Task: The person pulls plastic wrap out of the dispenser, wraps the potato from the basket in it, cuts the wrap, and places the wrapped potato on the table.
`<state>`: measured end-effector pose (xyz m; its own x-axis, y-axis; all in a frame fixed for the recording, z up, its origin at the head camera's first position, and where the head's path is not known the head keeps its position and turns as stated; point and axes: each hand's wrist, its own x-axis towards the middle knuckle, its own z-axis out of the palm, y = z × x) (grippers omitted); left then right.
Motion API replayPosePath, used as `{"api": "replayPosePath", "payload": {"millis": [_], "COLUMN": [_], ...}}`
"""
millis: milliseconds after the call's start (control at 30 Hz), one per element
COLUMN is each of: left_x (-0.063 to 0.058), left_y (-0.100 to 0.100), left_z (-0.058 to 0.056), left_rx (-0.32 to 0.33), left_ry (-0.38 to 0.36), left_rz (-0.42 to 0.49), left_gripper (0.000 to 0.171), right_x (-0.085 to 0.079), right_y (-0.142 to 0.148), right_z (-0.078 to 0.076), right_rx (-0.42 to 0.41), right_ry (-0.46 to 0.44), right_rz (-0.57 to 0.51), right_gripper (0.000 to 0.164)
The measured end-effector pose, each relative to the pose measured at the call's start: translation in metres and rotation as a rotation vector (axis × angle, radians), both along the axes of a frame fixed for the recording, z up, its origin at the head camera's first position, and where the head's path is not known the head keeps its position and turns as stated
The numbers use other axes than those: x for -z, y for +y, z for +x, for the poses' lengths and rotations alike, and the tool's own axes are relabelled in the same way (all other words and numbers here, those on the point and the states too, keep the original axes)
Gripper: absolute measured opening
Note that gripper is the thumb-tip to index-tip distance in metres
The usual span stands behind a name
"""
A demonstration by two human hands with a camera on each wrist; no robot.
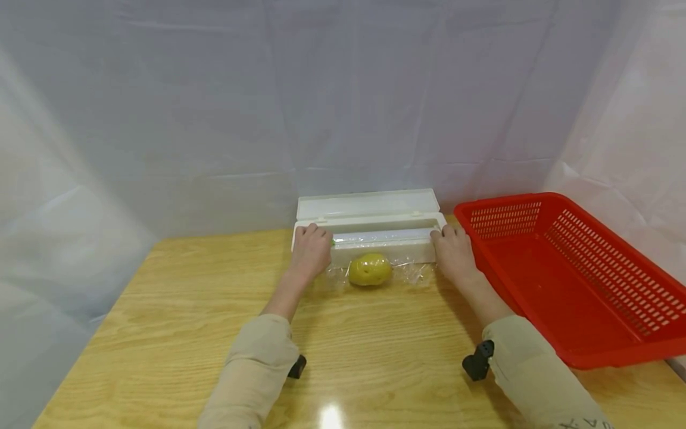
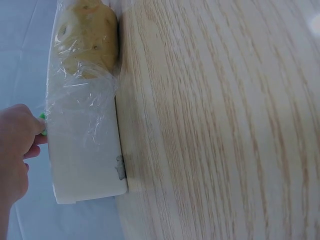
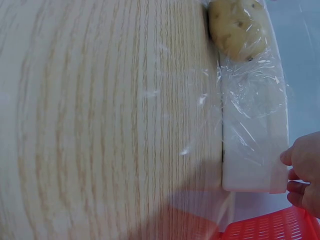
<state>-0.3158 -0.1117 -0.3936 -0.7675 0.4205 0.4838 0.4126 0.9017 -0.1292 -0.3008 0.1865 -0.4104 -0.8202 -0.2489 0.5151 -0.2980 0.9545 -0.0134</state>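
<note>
A white cling film box (image 1: pixel 386 256) stands on the table with its lid (image 1: pixel 370 205) raised at the back. Inside, a pale roll or bar (image 1: pixel 383 236) runs along its length. Clear cling film (image 2: pixel 92 102) hangs down the front of the box and wraps over a yellow potato (image 1: pixel 371 269). My left hand (image 1: pixel 312 249) is at the box's left end, where finger and thumb pinch a small green slider (image 2: pixel 43 124) on the top edge. At the opposite end, my right hand (image 1: pixel 454 253) grips the corner, its thumb on the front edge in the right wrist view.
A large red plastic basket (image 1: pixel 536 298) sits to the right, close beside my right hand and forearm. Whitish sheeting (image 1: pixel 214 119) hangs behind the wooden table (image 1: pixel 203 298) and along its sides.
</note>
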Motion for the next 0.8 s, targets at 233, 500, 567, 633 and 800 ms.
{"api": "replayPosePath", "payload": {"millis": [233,500,567,633,800], "left_x": [-0.0013,-0.0032,-0.0035,-0.0033,-0.0017], "left_y": [0.0003,-0.0001,-0.0003,-0.0005,-0.0005], "left_z": [0.0006,0.0020,0.0022,0.0024,0.0023], "left_rx": [0.007,0.026,0.028,0.028,0.023], "left_ry": [-0.011,0.017,0.022,0.018,-0.010], "left_rz": [-0.004,0.001,0.000,0.003,-0.001], "left_gripper": [0.009,0.011,0.012,0.012,0.014], "right_x": [-0.0004,-0.0009,-0.0010,-0.0011,-0.0005], "right_y": [0.0012,0.0011,0.0010,0.0008,0.0005], "right_z": [0.0005,-0.0002,-0.0002,0.0000,0.0013], "right_rx": [-0.001,-0.017,-0.020,-0.023,-0.023], "right_ry": [-0.005,0.032,0.036,0.033,0.014], "right_rz": [0.011,-0.002,-0.003,0.000,0.002], "right_gripper": [0.015,0.014,0.014,0.014,0.015]}}
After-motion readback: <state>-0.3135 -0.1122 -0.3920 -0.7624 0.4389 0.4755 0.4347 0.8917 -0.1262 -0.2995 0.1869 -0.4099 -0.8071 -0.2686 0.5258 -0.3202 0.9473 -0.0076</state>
